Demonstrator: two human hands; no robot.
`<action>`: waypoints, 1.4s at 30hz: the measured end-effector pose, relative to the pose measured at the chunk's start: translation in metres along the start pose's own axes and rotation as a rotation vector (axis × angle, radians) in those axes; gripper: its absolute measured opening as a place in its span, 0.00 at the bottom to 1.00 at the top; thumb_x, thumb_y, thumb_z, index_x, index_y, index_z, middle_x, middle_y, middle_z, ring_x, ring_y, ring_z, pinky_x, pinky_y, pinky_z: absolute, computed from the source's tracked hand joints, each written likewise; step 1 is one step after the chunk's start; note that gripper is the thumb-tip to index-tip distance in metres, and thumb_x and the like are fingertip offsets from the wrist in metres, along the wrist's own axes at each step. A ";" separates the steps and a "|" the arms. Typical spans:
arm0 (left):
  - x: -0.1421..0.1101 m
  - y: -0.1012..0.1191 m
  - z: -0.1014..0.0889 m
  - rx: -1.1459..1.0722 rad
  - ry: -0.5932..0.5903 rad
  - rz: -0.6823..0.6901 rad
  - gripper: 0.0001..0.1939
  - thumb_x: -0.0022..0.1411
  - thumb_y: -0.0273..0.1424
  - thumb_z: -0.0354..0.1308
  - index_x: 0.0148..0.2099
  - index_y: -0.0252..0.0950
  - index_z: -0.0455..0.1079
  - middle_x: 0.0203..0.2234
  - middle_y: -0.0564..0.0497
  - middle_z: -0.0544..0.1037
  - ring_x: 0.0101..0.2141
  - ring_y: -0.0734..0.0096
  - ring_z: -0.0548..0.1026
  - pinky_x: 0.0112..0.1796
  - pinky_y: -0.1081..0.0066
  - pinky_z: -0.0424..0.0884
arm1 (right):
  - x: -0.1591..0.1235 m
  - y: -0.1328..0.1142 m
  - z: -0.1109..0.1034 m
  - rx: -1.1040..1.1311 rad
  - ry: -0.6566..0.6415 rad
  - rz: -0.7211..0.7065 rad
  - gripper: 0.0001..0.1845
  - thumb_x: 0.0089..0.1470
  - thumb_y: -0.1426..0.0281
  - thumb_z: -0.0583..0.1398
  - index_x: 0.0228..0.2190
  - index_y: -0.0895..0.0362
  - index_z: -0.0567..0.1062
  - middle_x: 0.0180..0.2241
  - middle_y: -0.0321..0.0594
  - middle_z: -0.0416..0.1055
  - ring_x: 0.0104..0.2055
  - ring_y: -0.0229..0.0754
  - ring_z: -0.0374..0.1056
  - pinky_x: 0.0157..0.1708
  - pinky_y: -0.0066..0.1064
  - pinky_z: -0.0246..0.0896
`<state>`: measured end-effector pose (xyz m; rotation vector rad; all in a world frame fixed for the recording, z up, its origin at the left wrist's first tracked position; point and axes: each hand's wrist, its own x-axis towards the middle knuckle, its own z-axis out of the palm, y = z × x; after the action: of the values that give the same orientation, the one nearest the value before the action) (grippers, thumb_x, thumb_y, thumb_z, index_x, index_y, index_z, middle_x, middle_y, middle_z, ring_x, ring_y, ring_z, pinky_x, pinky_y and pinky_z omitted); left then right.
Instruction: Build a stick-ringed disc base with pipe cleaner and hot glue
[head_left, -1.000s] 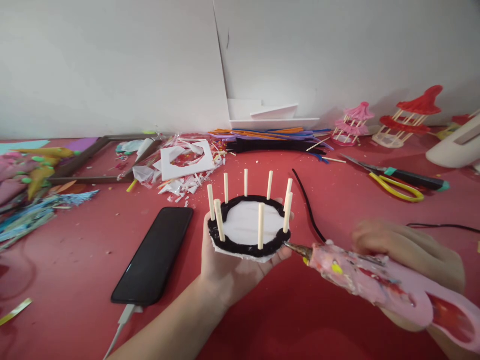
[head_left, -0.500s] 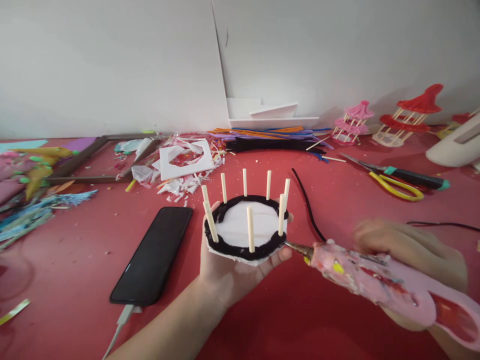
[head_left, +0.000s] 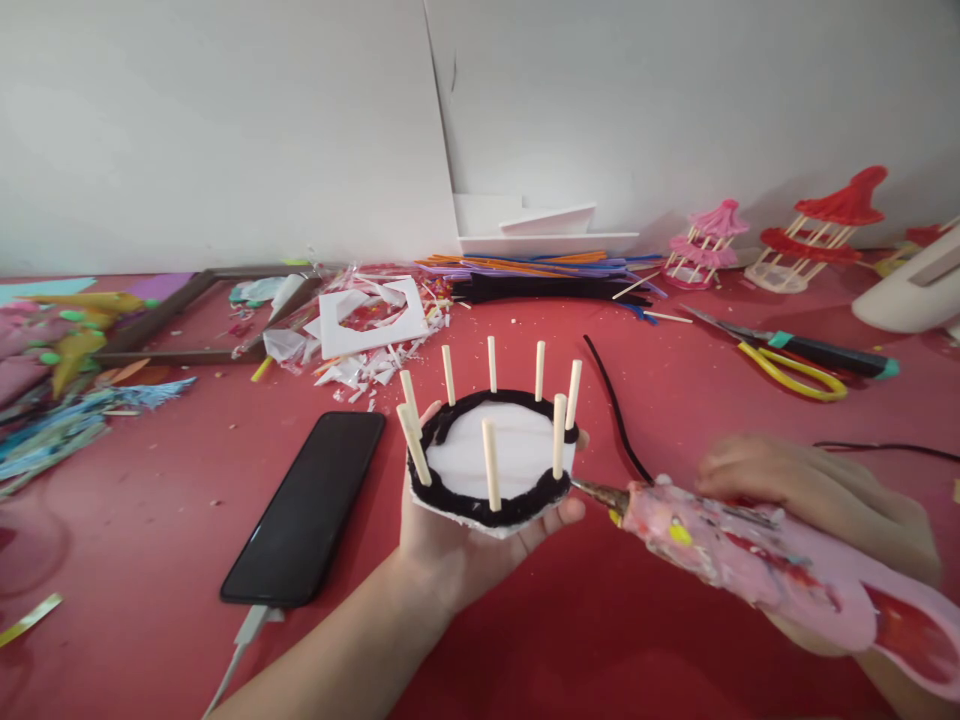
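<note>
Head view showed the left grip (head_left: 454, 560) clamped around a black-trimmed white disc (head_left: 480, 450) with pale wooden pegs (head_left: 491, 465); the right grip (head_left: 825, 500) clasped a pink glue gun (head_left: 720, 545), whose nearby nozzle (head_left: 600, 492), slipping, could have burned fingers (head_left: 571, 511).

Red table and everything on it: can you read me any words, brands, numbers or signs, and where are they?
None can be read.
Black phone: dark screen, no text visible.
Pink plastic glue gun by the right hand: blotchy, no lettering I can make out.
Black-and-teal tool handle: too small to tell.
</note>
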<state>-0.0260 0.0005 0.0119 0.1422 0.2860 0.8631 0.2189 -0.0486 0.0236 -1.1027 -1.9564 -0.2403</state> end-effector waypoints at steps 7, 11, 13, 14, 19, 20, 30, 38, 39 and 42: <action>0.000 0.001 -0.001 0.005 -0.057 -0.019 0.38 0.62 0.54 0.50 0.61 0.28 0.65 0.50 0.31 0.77 0.41 0.51 0.80 0.42 0.55 0.76 | 0.000 0.006 0.001 0.023 -0.040 -0.027 0.04 0.58 0.72 0.54 0.31 0.52 0.68 0.28 0.38 0.70 0.31 0.43 0.71 0.36 0.36 0.67; 0.001 0.002 -0.001 -0.005 -0.065 -0.023 0.39 0.62 0.55 0.49 0.62 0.29 0.64 0.48 0.31 0.78 0.43 0.49 0.79 0.41 0.55 0.76 | 0.003 0.006 0.001 0.022 -0.013 -0.070 0.07 0.60 0.72 0.53 0.29 0.52 0.67 0.26 0.37 0.68 0.29 0.42 0.70 0.33 0.34 0.65; 0.001 0.002 -0.001 -0.015 -0.071 -0.027 0.39 0.62 0.55 0.49 0.62 0.29 0.64 0.48 0.31 0.78 0.43 0.49 0.79 0.42 0.55 0.76 | 0.004 0.004 0.001 0.010 -0.025 -0.069 0.06 0.59 0.72 0.54 0.29 0.52 0.67 0.27 0.37 0.69 0.30 0.42 0.70 0.33 0.33 0.65; 0.001 0.002 -0.001 -0.021 -0.074 -0.025 0.39 0.62 0.55 0.49 0.62 0.29 0.64 0.48 0.31 0.78 0.43 0.49 0.79 0.41 0.55 0.76 | 0.004 0.003 0.001 0.007 -0.016 -0.052 0.06 0.59 0.72 0.55 0.29 0.52 0.67 0.26 0.37 0.69 0.30 0.42 0.70 0.33 0.33 0.65; 0.000 0.002 0.001 -0.032 -0.065 -0.017 0.39 0.62 0.55 0.49 0.63 0.30 0.64 0.46 0.31 0.79 0.41 0.48 0.80 0.40 0.54 0.76 | 0.004 0.001 0.007 0.035 0.059 -0.027 0.09 0.60 0.74 0.53 0.31 0.53 0.71 0.27 0.37 0.72 0.29 0.41 0.71 0.34 0.33 0.67; 0.000 0.002 0.002 -0.035 -0.061 -0.016 0.39 0.62 0.55 0.50 0.63 0.30 0.64 0.46 0.31 0.79 0.41 0.48 0.80 0.40 0.54 0.76 | 0.004 0.001 0.008 0.043 0.067 -0.036 0.09 0.61 0.74 0.53 0.33 0.53 0.72 0.28 0.37 0.73 0.30 0.41 0.72 0.35 0.33 0.68; -0.001 0.002 -0.002 -0.039 -0.086 -0.014 0.37 0.62 0.54 0.52 0.61 0.29 0.66 0.48 0.31 0.78 0.42 0.49 0.80 0.42 0.53 0.76 | 0.002 0.002 0.008 0.045 0.023 -0.001 0.06 0.60 0.69 0.53 0.34 0.51 0.71 0.28 0.37 0.74 0.30 0.43 0.74 0.34 0.34 0.69; -0.001 0.002 0.001 -0.035 -0.085 -0.007 0.38 0.62 0.54 0.51 0.62 0.29 0.65 0.46 0.31 0.79 0.41 0.50 0.80 0.41 0.55 0.78 | 0.001 0.006 0.001 0.032 -0.088 -0.013 0.06 0.56 0.75 0.55 0.33 0.52 0.69 0.29 0.37 0.73 0.29 0.40 0.73 0.33 0.32 0.68; -0.001 0.002 0.001 -0.036 -0.083 -0.008 0.37 0.62 0.54 0.51 0.62 0.29 0.65 0.46 0.31 0.79 0.41 0.50 0.81 0.41 0.55 0.78 | 0.001 0.006 0.000 0.032 -0.092 -0.013 0.06 0.56 0.75 0.55 0.33 0.52 0.69 0.28 0.36 0.73 0.30 0.40 0.73 0.33 0.31 0.68; -0.001 0.003 0.002 -0.037 -0.078 -0.016 0.37 0.61 0.53 0.52 0.61 0.29 0.65 0.47 0.31 0.79 0.41 0.50 0.80 0.41 0.55 0.78 | 0.001 0.005 0.001 0.023 -0.037 0.022 0.06 0.56 0.75 0.56 0.30 0.52 0.68 0.26 0.35 0.72 0.28 0.40 0.72 0.32 0.32 0.68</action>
<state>-0.0281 0.0012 0.0144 0.1380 0.1981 0.8442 0.2219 -0.0451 0.0229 -1.1200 -1.9739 -0.1868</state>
